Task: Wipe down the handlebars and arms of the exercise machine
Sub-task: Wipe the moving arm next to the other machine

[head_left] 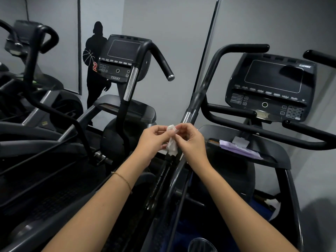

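Both hands meet just ahead of the body, and a small white wipe [172,143] hangs between them, crumpled and partly folded. The left hand [151,140] pinches its upper edge between thumb and forefinger, with the other fingers loosely curled. The right hand [191,140] pinches the same edge from the other side, its fingers [180,127] drawn narrow on the cloth. The step in hand therefore looks like preparation rather than wiping: the wipe is being opened out or refolded into a usable pad. It overlaps a dark bar lower in the view, so whether it touches the machine there is hard to tell; it probably hangs free. Directly beyond the fingers rises the machine's swinging arm [199,91], whose chrome band [187,117] sits just above the right fingertips. The arm bends into the top handlebar [243,47], far above and to the right of them. A fixed side handlebar [231,108] runs to the right of the fingers, below the console [271,84]. A purple wipe packet [241,150] lies on the tray [218,131], near the right hand on its outer side. The next move calls for one hand to take the flattened wipe alone, wrap it round the arm near the chrome band, and slide it along the tube toward the grip. The other hand may need to steady the arm, since it likely swings.
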`<action>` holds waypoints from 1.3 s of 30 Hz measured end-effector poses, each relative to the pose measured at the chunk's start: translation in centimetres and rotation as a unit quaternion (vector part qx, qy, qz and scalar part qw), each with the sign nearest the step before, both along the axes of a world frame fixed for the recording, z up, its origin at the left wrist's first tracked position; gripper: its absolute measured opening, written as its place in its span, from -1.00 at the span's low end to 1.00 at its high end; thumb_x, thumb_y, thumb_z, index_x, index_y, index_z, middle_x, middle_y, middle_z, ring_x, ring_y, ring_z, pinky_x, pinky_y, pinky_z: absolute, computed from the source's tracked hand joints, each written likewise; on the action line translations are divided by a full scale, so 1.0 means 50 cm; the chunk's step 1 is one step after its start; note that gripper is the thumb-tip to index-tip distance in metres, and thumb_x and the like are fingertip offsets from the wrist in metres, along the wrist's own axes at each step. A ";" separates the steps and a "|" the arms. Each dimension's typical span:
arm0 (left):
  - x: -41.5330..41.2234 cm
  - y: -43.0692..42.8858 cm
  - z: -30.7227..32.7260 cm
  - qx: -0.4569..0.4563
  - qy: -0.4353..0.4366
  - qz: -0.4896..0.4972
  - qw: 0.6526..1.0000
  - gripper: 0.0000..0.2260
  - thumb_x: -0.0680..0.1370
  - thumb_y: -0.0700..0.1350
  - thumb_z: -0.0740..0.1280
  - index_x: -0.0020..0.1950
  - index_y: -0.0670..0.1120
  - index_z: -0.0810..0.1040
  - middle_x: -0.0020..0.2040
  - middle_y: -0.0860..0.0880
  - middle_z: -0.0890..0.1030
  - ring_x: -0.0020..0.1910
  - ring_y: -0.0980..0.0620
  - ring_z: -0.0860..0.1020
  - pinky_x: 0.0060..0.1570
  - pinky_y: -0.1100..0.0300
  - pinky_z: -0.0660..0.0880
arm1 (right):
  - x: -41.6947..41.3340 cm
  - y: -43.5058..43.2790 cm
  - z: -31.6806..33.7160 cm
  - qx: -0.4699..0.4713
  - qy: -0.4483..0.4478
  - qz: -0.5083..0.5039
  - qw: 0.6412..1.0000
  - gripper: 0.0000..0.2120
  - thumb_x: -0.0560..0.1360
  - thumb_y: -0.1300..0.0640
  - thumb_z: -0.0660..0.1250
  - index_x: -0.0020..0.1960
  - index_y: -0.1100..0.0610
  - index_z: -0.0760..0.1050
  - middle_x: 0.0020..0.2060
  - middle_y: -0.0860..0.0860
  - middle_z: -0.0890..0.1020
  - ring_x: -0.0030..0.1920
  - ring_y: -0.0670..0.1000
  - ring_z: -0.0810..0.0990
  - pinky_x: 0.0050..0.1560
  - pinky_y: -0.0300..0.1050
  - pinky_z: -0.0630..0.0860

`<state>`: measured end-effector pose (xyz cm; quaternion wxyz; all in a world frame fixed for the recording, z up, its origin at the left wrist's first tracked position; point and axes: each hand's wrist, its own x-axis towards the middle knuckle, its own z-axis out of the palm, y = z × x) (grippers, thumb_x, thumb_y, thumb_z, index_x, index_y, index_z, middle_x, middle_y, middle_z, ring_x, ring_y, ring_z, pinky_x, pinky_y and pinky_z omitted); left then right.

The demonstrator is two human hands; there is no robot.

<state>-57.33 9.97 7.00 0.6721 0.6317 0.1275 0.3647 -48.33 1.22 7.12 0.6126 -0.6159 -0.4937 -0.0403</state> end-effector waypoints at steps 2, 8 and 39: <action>0.005 0.013 0.005 -0.012 -0.013 0.017 1.000 -0.99 0.52 -0.24 0.36 -0.09 -0.15 0.56 -0.23 -0.08 0.61 -0.29 0.12 0.60 -0.30 0.33 0.57 | 0.011 0.004 0.014 -0.023 -0.001 0.010 1.000 -0.74 0.45 0.33 0.36 -0.08 -0.02 0.46 -0.26 -0.05 0.60 -0.23 -0.11 0.59 -0.13 -0.16 0.56; 0.066 0.102 0.037 0.012 0.001 0.154 0.988 -0.92 0.52 -0.22 0.35 -0.17 -0.10 0.57 -0.17 -0.11 0.62 -0.10 -0.11 0.63 -0.06 0.00 0.60 | 0.125 -0.009 0.127 -0.095 -0.201 -0.203 0.954 -0.62 0.56 0.33 0.15 0.38 0.21 0.34 0.26 0.08 0.50 0.26 -0.02 0.47 0.32 -0.17 0.36; 0.210 0.019 0.093 0.152 0.090 0.190 0.966 -0.84 0.40 -0.08 0.47 -0.12 -0.09 0.55 -0.20 0.06 0.55 -0.16 0.08 0.53 -0.13 0.23 0.46 | 0.211 0.024 0.158 -0.375 -0.316 -0.258 0.832 -0.31 0.46 0.42 0.03 0.52 -0.01 0.06 0.51 -0.14 0.02 0.32 0.10 0.39 0.04 -0.03 0.45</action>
